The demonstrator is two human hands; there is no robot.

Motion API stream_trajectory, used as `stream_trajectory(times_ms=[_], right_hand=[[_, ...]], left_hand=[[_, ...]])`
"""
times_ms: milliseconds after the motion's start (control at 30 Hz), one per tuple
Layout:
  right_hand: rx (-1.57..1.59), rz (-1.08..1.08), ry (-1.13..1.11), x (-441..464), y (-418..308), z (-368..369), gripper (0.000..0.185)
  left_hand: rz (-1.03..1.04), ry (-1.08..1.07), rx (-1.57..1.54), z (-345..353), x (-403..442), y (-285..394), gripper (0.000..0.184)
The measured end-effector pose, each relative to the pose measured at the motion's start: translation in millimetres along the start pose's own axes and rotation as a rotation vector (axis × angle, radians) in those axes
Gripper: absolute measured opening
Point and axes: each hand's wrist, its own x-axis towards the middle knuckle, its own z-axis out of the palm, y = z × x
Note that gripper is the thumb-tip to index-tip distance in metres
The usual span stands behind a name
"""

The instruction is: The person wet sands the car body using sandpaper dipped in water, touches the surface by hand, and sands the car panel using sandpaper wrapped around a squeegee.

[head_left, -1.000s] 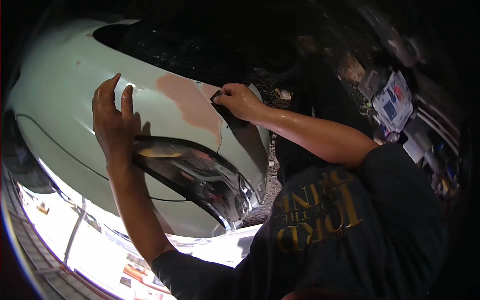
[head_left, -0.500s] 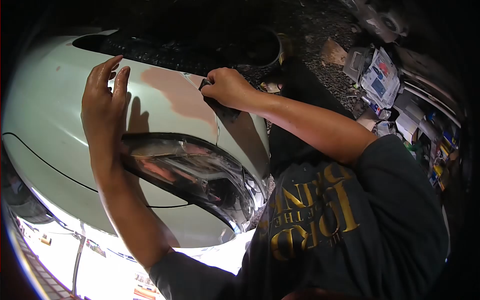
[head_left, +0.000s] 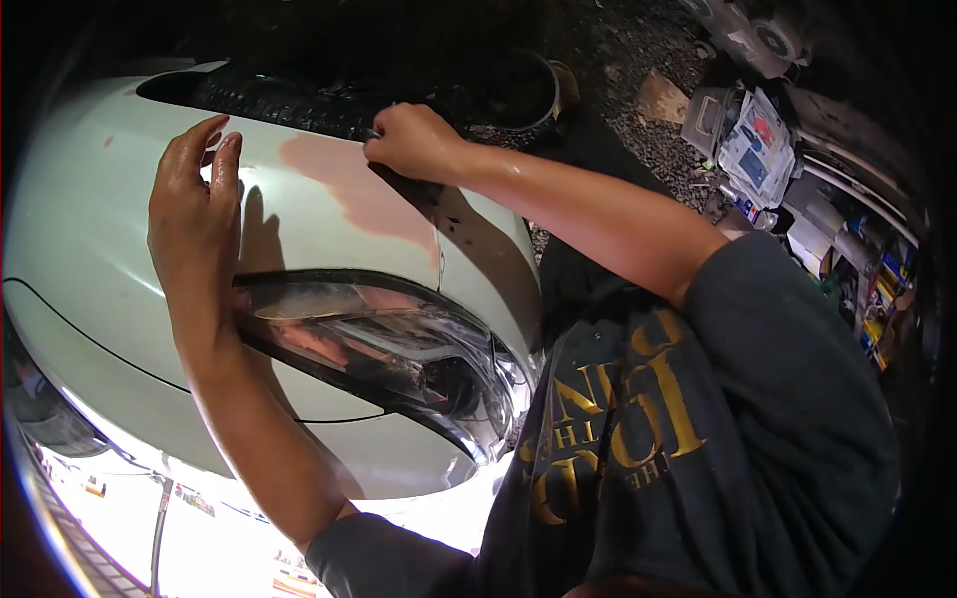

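My right hand (head_left: 411, 142) is closed at the edge of a pale green-white car fender (head_left: 110, 199). A bit of dark material, which looks like sandpaper (head_left: 372, 134), shows at its fingertips; the rest is hidden. A pinkish, dull patch (head_left: 359, 189) on the fender lies just below and left of that hand. Over the fender to the left is my left hand (head_left: 192, 194), fingers bent and apart, holding nothing. Its shadow falls on the panel beside it. The headlight (head_left: 389, 339) sits below both hands, near my left forearm.
Beyond the fender edge is a dark wheel opening with a tyre (head_left: 269, 97). A round black tub (head_left: 543, 95) stands on the gravel (head_left: 628, 130). At right are a folded newspaper (head_left: 758, 149) and cluttered boxes. Dark drips (head_left: 464, 234) mark the bumper.
My right hand has moved up and left along the fender edge, off the gap beside the pinkish patch. The left hand has shifted slightly left within the view.
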Motion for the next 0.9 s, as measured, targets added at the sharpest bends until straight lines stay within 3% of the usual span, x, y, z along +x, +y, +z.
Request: stream_trajectory(times_ms=[167,467,567,667,800,900], right_hand=[[0.009,0.082,-0.035,-57.7,-5.9,-20.7,0.029],[0.000,0.021,-0.013,13.0,-10.1,2.9,0.028],[-0.089,-0.064,-0.019,-22.9,-0.9,-9.5,0.028],[0.008,0.022,-0.021,-47.3,0.8,-14.9,0.028],[-0.056,-0.055,0.012,4.3,-5.5,2.1,0.027],[0.049,0.113,-0.072,27.9,-20.6,3.8,0.028]], left_hand=[[-0.012,0.006,-0.010,-3.4,-1.2,7.4,0.027],[-0.004,0.003,0.003,-3.6,-2.3,5.6,0.025],[-0.012,0.013,-0.004,-3.5,-1.7,4.2,0.024],[-0.017,0.018,-0.013,-3.8,-2.7,7.7,0.024],[-0.011,0.029,-0.002,-2.7,-2.6,4.3,0.023],[-0.008,0.023,0.028,-5.8,-4.3,6.5,0.022]])
